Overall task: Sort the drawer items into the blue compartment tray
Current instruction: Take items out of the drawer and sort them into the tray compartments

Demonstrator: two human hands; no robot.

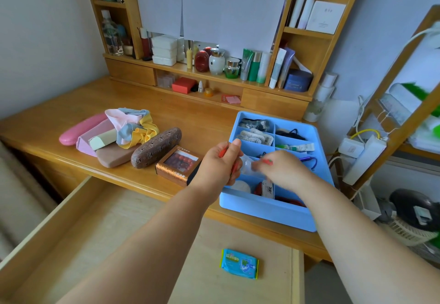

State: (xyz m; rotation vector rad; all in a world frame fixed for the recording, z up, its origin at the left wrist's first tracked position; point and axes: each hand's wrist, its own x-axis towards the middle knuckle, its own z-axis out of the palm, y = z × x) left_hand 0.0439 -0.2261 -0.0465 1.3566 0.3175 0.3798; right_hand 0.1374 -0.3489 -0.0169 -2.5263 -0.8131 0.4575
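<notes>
The blue compartment tray [266,211] sits on the desk's right side with packets, a tube and small items in its sections. Over its left middle, my left hand [217,164] grips a clear plastic bag [247,167] with red trim. My right hand [283,169] pinches the bag's other side above the tray. Below, the open drawer [100,244] holds a blue tissue pack [239,263].
On the desk left of the tray lie a copper bead box [177,164], a brown patterned case [156,146], a pink case [81,129], a tan case and a pile of cloth [133,126]. Shelves with bottles stand behind. A power strip [363,158] hangs right.
</notes>
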